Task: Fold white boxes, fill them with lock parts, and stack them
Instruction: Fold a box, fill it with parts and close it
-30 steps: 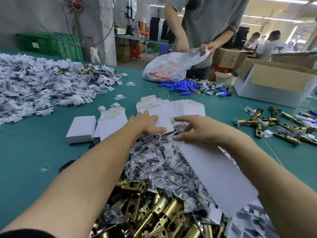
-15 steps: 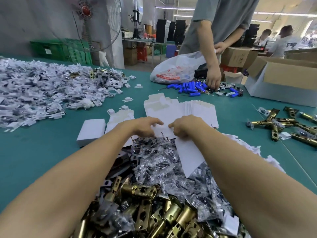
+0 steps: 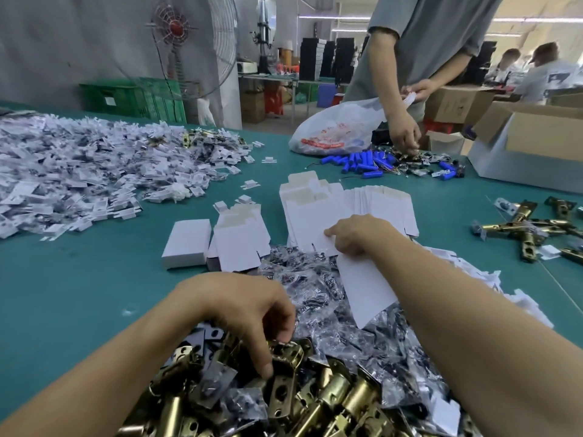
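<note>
Fingers (image 3: 333,230) of right hand (image 3: 359,236) mostly hidden

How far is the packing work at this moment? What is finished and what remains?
Done: only one closed white box (contents unseen) lies on the table, no stack yet. In hand: the right hand pinches a flat box blank, and the left hand grips a brass latch in the latch pile. Left: the pile of flat blanks is unfolded, and the latch pile and bagged parts wait unpacked.
</note>
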{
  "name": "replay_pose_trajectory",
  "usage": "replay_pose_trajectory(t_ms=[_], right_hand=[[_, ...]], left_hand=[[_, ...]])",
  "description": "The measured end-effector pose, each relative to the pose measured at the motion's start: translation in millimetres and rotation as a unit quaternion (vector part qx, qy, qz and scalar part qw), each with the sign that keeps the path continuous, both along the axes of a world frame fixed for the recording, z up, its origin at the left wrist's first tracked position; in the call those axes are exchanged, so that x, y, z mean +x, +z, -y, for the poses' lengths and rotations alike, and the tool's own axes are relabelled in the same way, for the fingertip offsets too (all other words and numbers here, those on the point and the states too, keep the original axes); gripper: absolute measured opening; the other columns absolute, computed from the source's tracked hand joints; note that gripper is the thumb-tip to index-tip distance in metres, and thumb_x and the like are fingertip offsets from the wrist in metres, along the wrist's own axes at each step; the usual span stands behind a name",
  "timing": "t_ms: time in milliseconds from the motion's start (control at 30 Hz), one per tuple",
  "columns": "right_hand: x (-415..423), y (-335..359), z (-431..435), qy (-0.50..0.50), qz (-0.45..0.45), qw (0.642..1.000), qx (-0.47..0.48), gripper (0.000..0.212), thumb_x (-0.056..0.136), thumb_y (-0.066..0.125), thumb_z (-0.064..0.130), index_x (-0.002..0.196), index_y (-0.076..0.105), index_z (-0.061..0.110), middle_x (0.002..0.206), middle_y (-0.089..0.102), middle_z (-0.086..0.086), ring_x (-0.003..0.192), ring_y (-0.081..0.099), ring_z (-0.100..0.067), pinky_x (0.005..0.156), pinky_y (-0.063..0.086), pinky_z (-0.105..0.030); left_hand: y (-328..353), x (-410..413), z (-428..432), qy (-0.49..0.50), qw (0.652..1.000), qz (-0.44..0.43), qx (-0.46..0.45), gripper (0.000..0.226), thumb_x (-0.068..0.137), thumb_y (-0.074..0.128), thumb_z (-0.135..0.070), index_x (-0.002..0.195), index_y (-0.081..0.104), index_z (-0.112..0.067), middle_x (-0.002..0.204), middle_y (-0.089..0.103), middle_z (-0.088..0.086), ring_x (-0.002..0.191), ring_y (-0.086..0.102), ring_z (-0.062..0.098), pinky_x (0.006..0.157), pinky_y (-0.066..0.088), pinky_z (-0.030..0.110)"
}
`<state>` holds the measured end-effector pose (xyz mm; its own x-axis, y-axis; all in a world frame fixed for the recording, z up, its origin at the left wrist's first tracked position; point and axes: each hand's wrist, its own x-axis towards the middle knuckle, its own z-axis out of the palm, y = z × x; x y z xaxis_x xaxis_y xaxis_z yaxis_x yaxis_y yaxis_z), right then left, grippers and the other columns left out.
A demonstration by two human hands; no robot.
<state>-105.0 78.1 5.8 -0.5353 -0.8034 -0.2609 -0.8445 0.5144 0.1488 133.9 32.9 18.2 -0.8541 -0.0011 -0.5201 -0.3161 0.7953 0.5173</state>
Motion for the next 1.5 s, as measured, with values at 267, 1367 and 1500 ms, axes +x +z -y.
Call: replay_pose_trajectory(t_ms=[267, 1367, 1500], right_hand=[[0, -1, -1, -0.003, 0.002, 1.000, -0.006, 0.054, 0.094, 0.036, 0.021, 0.147, 0.043, 0.029, 0.149, 0.045, -0.007, 0.132, 0.047, -0.033, 0.106, 0.042, -0.043], [-4, 33, -101, -0.162, 0.292, 0.815, -0.473, 0.020, 0.096, 0.055, 0.026, 0.103, 0.073, 0.023, 0.108, 0.066, 0.007, 0.102, 0.056, -0.015, 0.080, 0.036, -0.024], [-1, 21, -128, -0.301, 0.286, 0.647, -0.639, 0.020, 0.096, 0.054, 0.031, 0.089, 0.066, 0.016, 0.084, 0.062, 0.002, 0.082, 0.053, -0.020, 0.070, 0.037, -0.031]], left_hand=[[34, -10, 25, 0.121, 0.970, -0.186, 0.096, 0.010, 0.098, 0.063, -0.029, 0.103, 0.064, -0.020, 0.079, 0.073, -0.001, 0.070, 0.070, 0.013, 0.065, 0.053, 0.022], [-21, -176, 39, 0.359, 0.850, -0.372, -0.097, 0.025, 0.103, 0.042, -0.014, 0.104, 0.067, -0.018, 0.120, 0.065, 0.003, 0.100, 0.057, 0.023, 0.086, 0.047, 0.034], [22, -148, -27, 0.340, 0.875, -0.271, 0.213, 0.043, 0.103, 0.042, -0.053, 0.098, 0.065, -0.017, 0.086, 0.071, -0.004, 0.066, 0.061, 0.010, 0.060, 0.047, 0.022]])
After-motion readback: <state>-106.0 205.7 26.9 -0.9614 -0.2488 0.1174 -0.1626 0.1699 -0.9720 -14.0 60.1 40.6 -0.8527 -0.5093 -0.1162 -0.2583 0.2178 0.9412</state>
